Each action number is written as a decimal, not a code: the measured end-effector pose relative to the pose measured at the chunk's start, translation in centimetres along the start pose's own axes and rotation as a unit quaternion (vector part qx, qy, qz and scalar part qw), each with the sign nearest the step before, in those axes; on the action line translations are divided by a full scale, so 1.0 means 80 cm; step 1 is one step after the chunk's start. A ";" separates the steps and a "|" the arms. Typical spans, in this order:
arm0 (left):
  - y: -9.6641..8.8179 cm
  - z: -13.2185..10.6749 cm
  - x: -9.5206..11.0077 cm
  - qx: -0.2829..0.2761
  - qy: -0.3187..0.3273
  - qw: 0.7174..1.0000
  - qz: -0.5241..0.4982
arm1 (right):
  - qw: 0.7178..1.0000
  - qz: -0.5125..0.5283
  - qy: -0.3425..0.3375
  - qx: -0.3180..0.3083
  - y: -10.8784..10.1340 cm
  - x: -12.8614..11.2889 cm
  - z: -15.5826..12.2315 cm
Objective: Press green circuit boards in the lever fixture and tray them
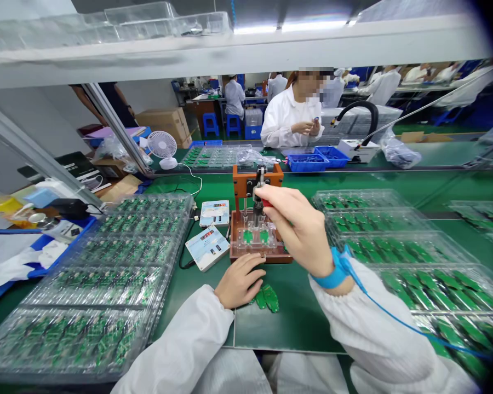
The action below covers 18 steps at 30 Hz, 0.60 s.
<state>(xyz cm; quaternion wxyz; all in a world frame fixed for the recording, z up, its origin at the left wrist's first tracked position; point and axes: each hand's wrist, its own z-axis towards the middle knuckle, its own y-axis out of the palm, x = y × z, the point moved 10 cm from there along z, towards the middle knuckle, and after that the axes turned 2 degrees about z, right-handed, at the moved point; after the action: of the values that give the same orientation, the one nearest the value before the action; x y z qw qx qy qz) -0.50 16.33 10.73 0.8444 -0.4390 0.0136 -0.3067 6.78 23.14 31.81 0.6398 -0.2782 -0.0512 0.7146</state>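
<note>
My right hand is closed around the red lever handle of a toggle clamp on an orange-brown test fixture. A clear plate with green circuit board pieces showing through it lies on the fixture's base, below the clamp. My left hand is open, its fingers stretched over the front edge of that base. A few loose green circuit boards lie on the bench beside my left hand, which partly covers one. A blue wrist strap with a cord is on my right wrist.
Two small meters with red digits stand left of the fixture. Trays of green boards lie at left and right. Behind are a white fan, blue bins and a seated co-worker. A shelf crosses overhead.
</note>
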 end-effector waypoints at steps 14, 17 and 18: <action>-0.018 0.011 -0.023 0.003 -0.114 0.973 -0.199 | 0.992 0.065 -0.024 0.106 0.041 0.033 -0.057; -0.036 0.017 -0.054 -0.058 -0.196 0.914 -0.351 | 0.990 0.080 -0.013 0.113 0.044 0.035 -0.059; -0.044 0.018 -0.070 -0.078 -0.226 0.898 -0.370 | 0.990 0.084 -0.010 0.112 0.045 0.035 -0.060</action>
<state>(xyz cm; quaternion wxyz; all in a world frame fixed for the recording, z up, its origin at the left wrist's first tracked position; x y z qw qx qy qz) -6.41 18.87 12.86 0.6137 -0.5339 -0.3169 -0.4878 5.71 23.81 25.30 0.6039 -0.2010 0.0463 0.7699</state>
